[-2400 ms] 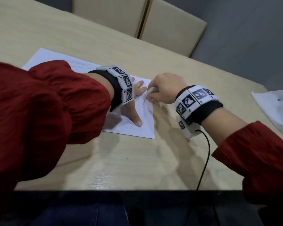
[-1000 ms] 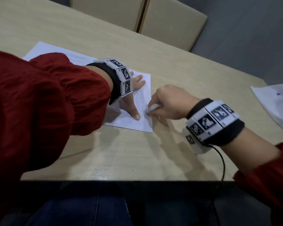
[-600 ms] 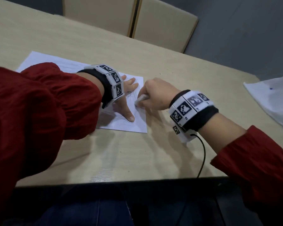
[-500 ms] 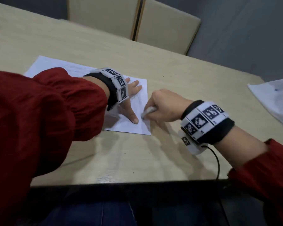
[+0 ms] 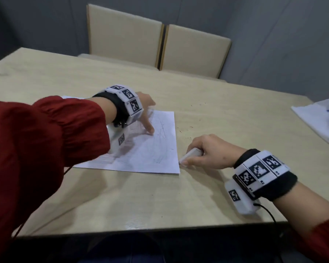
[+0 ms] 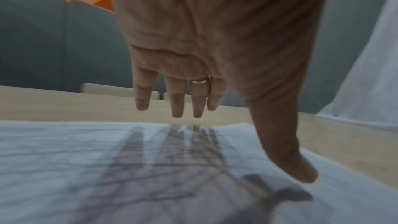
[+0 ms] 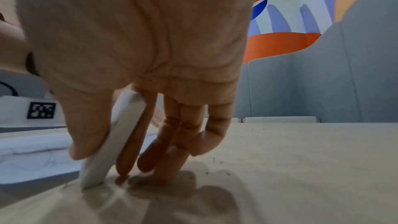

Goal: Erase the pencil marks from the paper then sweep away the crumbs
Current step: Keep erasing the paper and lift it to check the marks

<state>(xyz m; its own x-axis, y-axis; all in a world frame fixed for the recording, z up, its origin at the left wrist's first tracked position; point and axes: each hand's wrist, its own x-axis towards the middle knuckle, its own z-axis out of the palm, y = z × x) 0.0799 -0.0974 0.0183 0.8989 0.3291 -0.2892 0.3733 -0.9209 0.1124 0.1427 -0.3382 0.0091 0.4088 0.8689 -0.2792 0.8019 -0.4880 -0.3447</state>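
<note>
In the head view, the paper (image 5: 141, 147) lies left of centre on the table (image 5: 217, 114), with grey pencil marks (image 5: 162, 132) visible across its right half. The left hand (image 5: 143, 111) hovers over the sheet with straight, spread fingers; half a second ago it lay flat, pinning the page, so it has now lifted. The right hand (image 5: 207, 150) has pulled off the paper and sits on bare wood just beside the sheet's lower right corner, fingers curled round the white eraser (image 5: 191, 155), where a moment earlier it was rubbing inside that edge. Dark crumbs (image 5: 188, 130) speckle the table to the right of the page. A second white sheet (image 5: 321, 118) lies at the right edge of the frame, and two beige chairs (image 5: 160, 40) stand at the top. From the left wrist camera, the left hand's fingers (image 6: 176, 101) hang straight and relaxed above the paper (image 6: 64, 159), holding nothing, their shadow falling on the scribbles (clearly not touching). From the right wrist camera, the thumb and fingers (image 7: 129, 151) pinch the eraser (image 7: 114, 142), tilted, its lower end touching the table just off the paper's edge (image 7: 32, 159), with crumbs (image 7: 215, 161) scattered at the right. With both hands off the sheet, the rubbing seems paused, probably to shift grip or begin sweeping, though marks remain.
</note>
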